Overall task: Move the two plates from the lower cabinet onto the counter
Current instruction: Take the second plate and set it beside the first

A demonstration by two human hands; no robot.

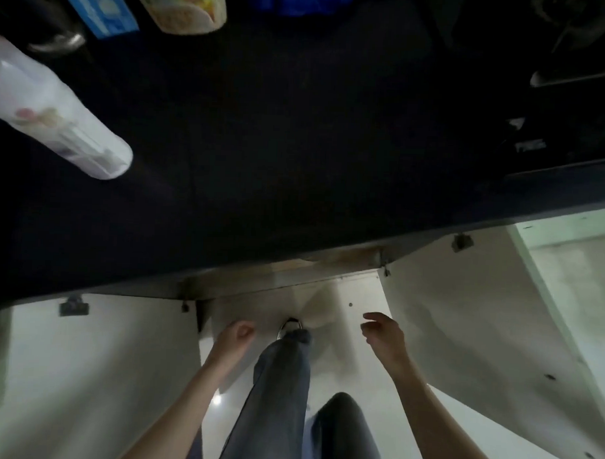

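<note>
Labels first: on the dark counter [262, 152], at about eleven o'clock in the head view, stand a blue carton [103, 9] and a cream packet with yellow and orange print [185, 9], but the writing on both is too blurred to read. A clear plastic bottle [58, 114] sits at about nine o'clock, with faint coloured marks on its side that cannot be made out. At two o'clock there is dark equipment with small pale stickers, also unreadable.

Below the counter edge, both cabinet doors stand open: the left door [94, 366] at eight o'clock and the right door [469, 331] at four o'clock, each showing its pale inner face and hinges. Between them is the pale cabinet opening [292, 297].

The left hand [234, 335] hangs at about six o'clock, fingers curled loosely inward, holding nothing. The right hand [381, 333] is at five o'clock, fingers spread and slightly bent, also holding nothing. Between the forearms are two legs in grey trousers [281, 393] and a dark shoe tip [289, 326].

No plate shows in this view, neither on the counter nor in the visible part of the cabinet, so where the plates lie relative to the fingers cannot be told.
</note>
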